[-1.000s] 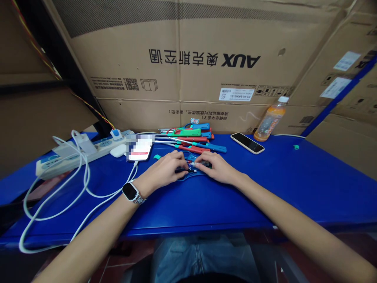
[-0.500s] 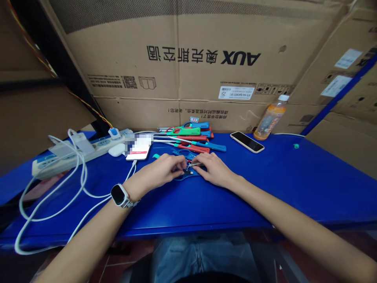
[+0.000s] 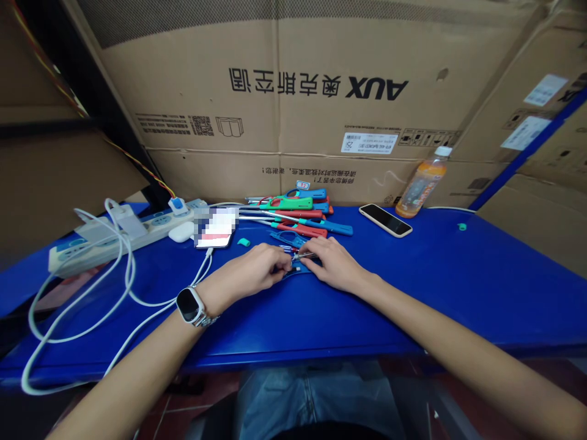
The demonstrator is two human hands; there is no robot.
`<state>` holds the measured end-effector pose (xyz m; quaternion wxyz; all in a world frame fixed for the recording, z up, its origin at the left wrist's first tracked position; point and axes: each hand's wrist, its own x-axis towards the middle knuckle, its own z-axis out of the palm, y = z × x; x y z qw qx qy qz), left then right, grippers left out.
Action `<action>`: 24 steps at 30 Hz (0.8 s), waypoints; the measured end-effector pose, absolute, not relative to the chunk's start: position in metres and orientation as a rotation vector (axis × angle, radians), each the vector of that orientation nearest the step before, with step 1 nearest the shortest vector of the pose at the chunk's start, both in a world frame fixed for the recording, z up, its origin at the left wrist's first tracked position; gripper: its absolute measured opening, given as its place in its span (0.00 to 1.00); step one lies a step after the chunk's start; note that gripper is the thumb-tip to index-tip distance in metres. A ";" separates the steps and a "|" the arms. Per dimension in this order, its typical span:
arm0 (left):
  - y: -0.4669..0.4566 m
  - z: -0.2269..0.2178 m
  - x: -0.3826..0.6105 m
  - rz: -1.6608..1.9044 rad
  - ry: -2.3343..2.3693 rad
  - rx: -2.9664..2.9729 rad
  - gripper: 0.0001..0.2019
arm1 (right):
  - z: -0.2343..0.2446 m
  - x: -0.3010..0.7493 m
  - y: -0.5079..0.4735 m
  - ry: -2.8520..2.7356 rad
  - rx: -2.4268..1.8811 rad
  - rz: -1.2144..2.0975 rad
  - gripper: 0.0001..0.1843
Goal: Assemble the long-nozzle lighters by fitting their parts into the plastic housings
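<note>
Bent and pressed together, the fingers of my left hand (image 3: 265,267) are closed at the left end of an opened blue lighter casing (image 3: 306,267); what they pinch is hidden. My right hand (image 3: 334,263) is closed over the casing's right part, thumb and fingertips gripping it against the table. Small inner parts, some metallic and one dark with a pale tip, show between the hands. Just beyond lies another blue casing piece (image 3: 288,237). Behind it are piled several long-nosed lighters, among them a green lighter (image 3: 298,203), a red lighter (image 3: 306,230) and a blue lighter (image 3: 337,228).
A charging phone (image 3: 215,235), a white case (image 3: 182,233) and a power strip (image 3: 158,226) with looping white cables occupy the left. Toward the right are a dark-screened phone (image 3: 386,220) and an orange drink bottle (image 3: 422,186). A large cardboard box (image 3: 206,73) backs the blue table (image 3: 413,293).
My left hand has turned and shifted slightly, its fingers now more tightly curled beside the casing. My right hand keeps its place. The small teal piece on the left shows more fully.
</note>
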<state>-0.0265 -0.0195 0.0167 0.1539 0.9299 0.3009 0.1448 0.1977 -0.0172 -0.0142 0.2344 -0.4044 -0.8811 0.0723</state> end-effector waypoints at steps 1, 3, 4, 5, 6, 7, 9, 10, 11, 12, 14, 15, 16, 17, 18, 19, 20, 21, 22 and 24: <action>-0.020 0.017 -0.027 0.412 0.867 2.663 0.08 | -0.014 0.198 -0.017 -2.419 -1.112 0.200 0.05; -0.020 0.017 -0.027 0.407 0.874 2.658 0.08 | -0.014 0.198 -0.017 -2.418 -1.117 0.199 0.05; -0.020 0.017 -0.027 0.406 0.877 2.655 0.08 | -0.013 0.198 -0.017 -2.419 -1.116 0.199 0.04; -0.020 0.017 -0.027 0.405 0.880 2.650 0.08 | -0.013 0.198 -0.017 -2.419 -1.113 0.200 0.04; -0.020 0.017 -0.027 0.404 0.884 2.643 0.08 | -0.013 0.198 -0.017 -2.420 -1.112 0.202 0.04; -0.021 0.017 -0.027 0.403 0.886 2.636 0.08 | -0.013 0.198 -0.017 -2.419 -1.111 0.204 0.04; -0.021 0.018 -0.028 0.405 0.892 2.626 0.08 | -0.013 0.197 -0.018 -2.420 -1.112 0.206 0.04; -0.020 0.018 -0.028 0.407 0.896 2.624 0.08 | -0.013 0.197 -0.018 -2.421 -1.114 0.207 0.04; -0.020 0.018 -0.029 0.411 0.898 2.622 0.08 | -0.013 0.197 -0.018 -2.423 -1.115 0.207 0.04; -0.019 0.017 -0.029 0.415 0.897 2.620 0.07 | -0.013 0.196 -0.018 -2.426 -1.115 0.208 0.04; -0.018 0.016 -0.031 0.413 0.893 2.613 0.07 | -0.012 0.196 -0.019 -2.431 -1.111 0.210 0.04; -0.017 0.014 -0.032 0.411 0.891 2.610 0.07 | -0.012 0.196 -0.019 -2.432 -1.108 0.211 0.04; -0.016 0.013 -0.032 0.409 0.889 2.607 0.07 | -0.013 0.196 -0.019 -2.432 -1.107 0.211 0.04; -0.016 0.012 -0.033 0.407 0.887 2.605 0.07 | -0.013 0.196 -0.019 -2.430 -1.105 0.211 0.04; -0.016 0.011 -0.033 0.405 0.889 2.605 0.07 | -0.013 0.196 -0.019 -2.428 -1.102 0.209 0.04; -0.016 0.010 -0.032 0.404 0.889 2.609 0.07 | -0.014 0.196 -0.019 -2.427 -1.098 0.208 0.04; -0.017 0.011 -0.031 0.402 0.888 2.617 0.07 | -0.014 0.196 -0.019 -2.427 -1.091 0.208 0.04; -0.018 0.011 -0.030 0.398 0.891 2.629 0.08 | -0.015 0.196 -0.019 -2.426 -1.082 0.208 0.03; -0.020 0.012 -0.029 0.391 0.898 2.643 0.08 | -0.015 0.196 -0.019 -2.424 -1.074 0.209 0.03; -0.023 0.015 -0.027 0.362 0.912 2.667 0.09 | -0.015 0.196 -0.019 -2.426 -1.064 0.215 0.03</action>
